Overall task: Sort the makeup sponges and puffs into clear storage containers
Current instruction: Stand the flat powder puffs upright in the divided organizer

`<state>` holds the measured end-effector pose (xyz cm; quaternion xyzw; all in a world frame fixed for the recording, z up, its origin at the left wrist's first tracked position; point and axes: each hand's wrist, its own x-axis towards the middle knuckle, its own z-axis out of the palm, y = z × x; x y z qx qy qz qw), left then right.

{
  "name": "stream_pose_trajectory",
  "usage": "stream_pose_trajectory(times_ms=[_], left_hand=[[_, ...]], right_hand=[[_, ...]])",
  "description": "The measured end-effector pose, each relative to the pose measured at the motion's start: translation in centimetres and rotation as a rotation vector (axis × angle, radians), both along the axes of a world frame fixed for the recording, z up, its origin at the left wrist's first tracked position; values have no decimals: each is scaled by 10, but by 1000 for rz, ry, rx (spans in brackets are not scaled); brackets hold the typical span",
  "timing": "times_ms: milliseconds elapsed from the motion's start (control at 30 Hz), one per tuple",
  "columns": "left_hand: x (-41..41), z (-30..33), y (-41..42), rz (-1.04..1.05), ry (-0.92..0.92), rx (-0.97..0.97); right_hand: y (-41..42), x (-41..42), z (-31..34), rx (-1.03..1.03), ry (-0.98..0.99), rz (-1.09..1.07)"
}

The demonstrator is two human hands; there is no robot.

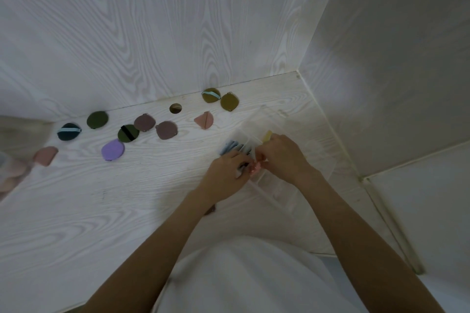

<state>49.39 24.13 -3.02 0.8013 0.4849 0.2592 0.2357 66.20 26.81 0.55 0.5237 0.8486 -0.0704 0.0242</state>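
Note:
A clear divided storage container (264, 122) lies on the white wood table at the right. Blue-grey puffs (230, 147) fill one compartment and a yellow sponge (267, 135) sits in another. My left hand (226, 173) and my right hand (282, 157) meet over the container's near part, both pinching a small pink sponge (255, 169) between them. Several loose puffs lie across the table: a purple one (112, 150), mauve ones (165, 129), dark green ones (97, 119), olive ones (229, 101) and a pink wedge (204, 120).
White wood-grain walls close in the table at the back and right. More pink puffs (45, 156) and a blurred clear container (7, 168) sit at the far left edge. A small brown piece (210, 209) shows under my left forearm.

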Motion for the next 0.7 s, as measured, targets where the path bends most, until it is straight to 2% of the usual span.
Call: stream_pose_trajectory(times_ms=[167, 267, 400, 567, 700], left_hand=[[6, -4, -4, 66, 4, 25], [13, -7, 1, 87, 22, -15], [16, -8, 5, 109, 50, -45], [-1, -8, 6, 119, 58, -70], [-20, -9, 3, 122, 48, -65]], right_hand=[[3, -8, -2, 10, -170, 25], [-1, -7, -8, 63, -69, -12], [-1, -1, -2, -6, 82, -118], [33, -9, 11, 3, 297, -121], [83, -49, -6, -142, 430, -116]])
